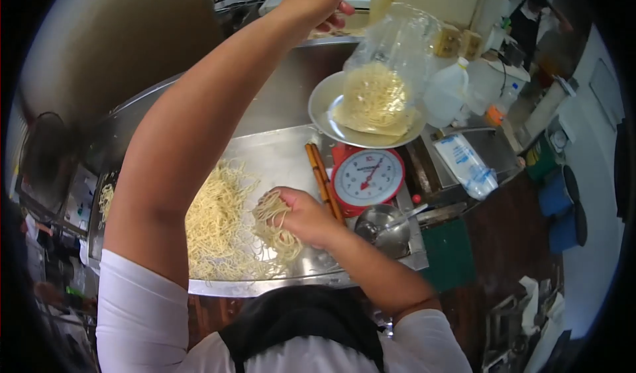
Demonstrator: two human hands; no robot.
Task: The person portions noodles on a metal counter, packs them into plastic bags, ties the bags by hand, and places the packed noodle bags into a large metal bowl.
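My right hand is closed around a bunch of noodles, low over the metal tray. To its left lies a large heap of pale noodles on that tray. My left hand is raised at the top edge, beyond the tray, with its fingers apart and nothing visible in it; part of it is cut off. Right of it, a clear plastic bag with noodles in it stands in a metal bowl. The bowl rests on a red dial scale.
Wooden sticks lie left of the scale. A small metal bowl with a spoon sits near the tray's right corner. A plastic jug, an orange-labelled bottle and a white-blue packet stand rightward. Another person is at back right.
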